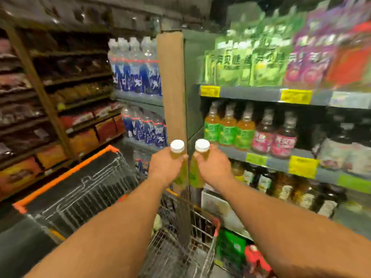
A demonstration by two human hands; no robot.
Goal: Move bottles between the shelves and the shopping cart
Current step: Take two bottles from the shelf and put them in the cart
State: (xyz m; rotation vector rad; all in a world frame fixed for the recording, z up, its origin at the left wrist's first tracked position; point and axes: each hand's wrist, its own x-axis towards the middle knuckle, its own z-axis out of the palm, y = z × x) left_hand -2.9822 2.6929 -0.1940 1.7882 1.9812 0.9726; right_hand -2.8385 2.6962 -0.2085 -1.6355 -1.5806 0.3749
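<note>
Transfer step. Two white-capped green-tea bottles, left (179,165) and right (197,167), are gripped by left hand (163,166) and right hand (215,167) above the shopping cart (66,175); direction is unclear, so placement is judged next.

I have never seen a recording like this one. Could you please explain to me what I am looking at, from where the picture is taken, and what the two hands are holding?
There is no machine here. A person wears one wide-angle camera on the head, so you look forward and down along their own two bare arms. That is the only view.

The left hand grips one bottle with yellow-green drink and a white cap. The right hand grips a second bottle of the same kind. Both are held upright, side by side, in the air.

Below the arms stands a wire shopping cart with an orange rim. To the right, a shelf carries a row of similar green-label bottles and pink-label bottles. Further left are water bottles with blue labels. The picture is blurred, so the labels cannot be read.
</note>
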